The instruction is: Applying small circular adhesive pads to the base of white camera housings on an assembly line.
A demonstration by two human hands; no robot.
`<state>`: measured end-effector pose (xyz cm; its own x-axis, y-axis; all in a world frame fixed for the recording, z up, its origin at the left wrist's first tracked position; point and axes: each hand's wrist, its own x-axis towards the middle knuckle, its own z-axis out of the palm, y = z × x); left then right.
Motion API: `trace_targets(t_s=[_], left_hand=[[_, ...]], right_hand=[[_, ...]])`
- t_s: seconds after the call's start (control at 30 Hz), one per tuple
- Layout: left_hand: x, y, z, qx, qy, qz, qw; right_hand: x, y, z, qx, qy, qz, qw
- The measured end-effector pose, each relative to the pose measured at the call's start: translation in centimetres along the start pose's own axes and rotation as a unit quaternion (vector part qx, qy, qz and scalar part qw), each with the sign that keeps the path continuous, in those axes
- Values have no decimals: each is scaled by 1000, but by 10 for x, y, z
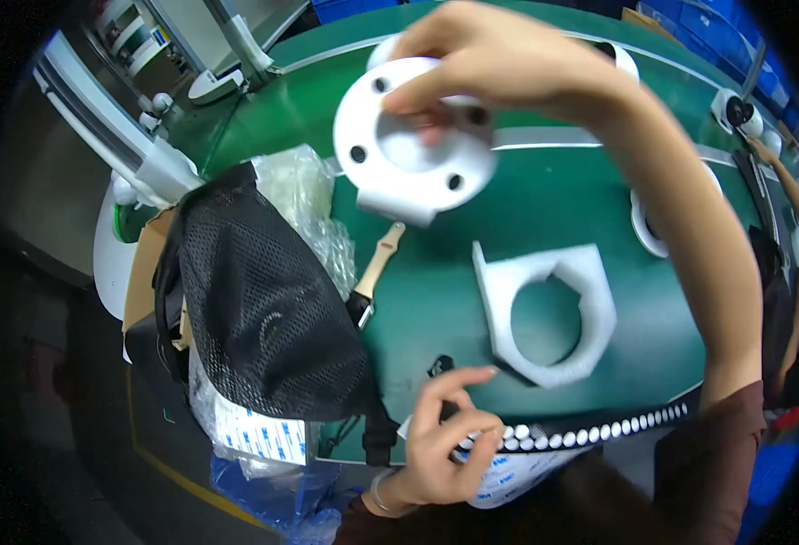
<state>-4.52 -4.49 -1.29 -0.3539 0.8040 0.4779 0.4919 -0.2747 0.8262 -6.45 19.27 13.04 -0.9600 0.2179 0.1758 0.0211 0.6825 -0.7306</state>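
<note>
My right hand (pixel 472 68) is raised over the far part of the bench, closed on a white flanged housing (pixel 363 113). The housing is a round ring with dark holes and a short block on its underside. My thumb and fingers reach over its rim and into the centre. Near the front edge, my left hand (pixel 445 450) is loosely curled with its fingers apart, over one end of a black strip with white round dots (pixel 590 436). A white foam cradle (pixel 499 318) with a large round opening lies between the hands. A small black piece (pixel 440 365) is close to my left index finger.
A black mesh bag (pixel 267 300) covers a cardboard box (pixel 149 259) at left, beside bubble wrap (pixel 304 191). A wooden-handled tool (pixel 381 259) lies nearby. Another white ring part (pixel 645 222) is partly behind my right forearm. A co-worker's arm (pixel 785 186) shows far right.
</note>
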Motion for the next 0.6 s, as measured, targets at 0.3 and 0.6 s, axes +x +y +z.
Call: trace_targets(t_s=[0.3,0.6], left_hand=[[-11,1,11,21,-4,-64,998],[0,-4,7,14,-14,29,999]], right_hand=[[156,138,93,-411,219,-256,847],[144,188,80,-464,22,-68,883]])
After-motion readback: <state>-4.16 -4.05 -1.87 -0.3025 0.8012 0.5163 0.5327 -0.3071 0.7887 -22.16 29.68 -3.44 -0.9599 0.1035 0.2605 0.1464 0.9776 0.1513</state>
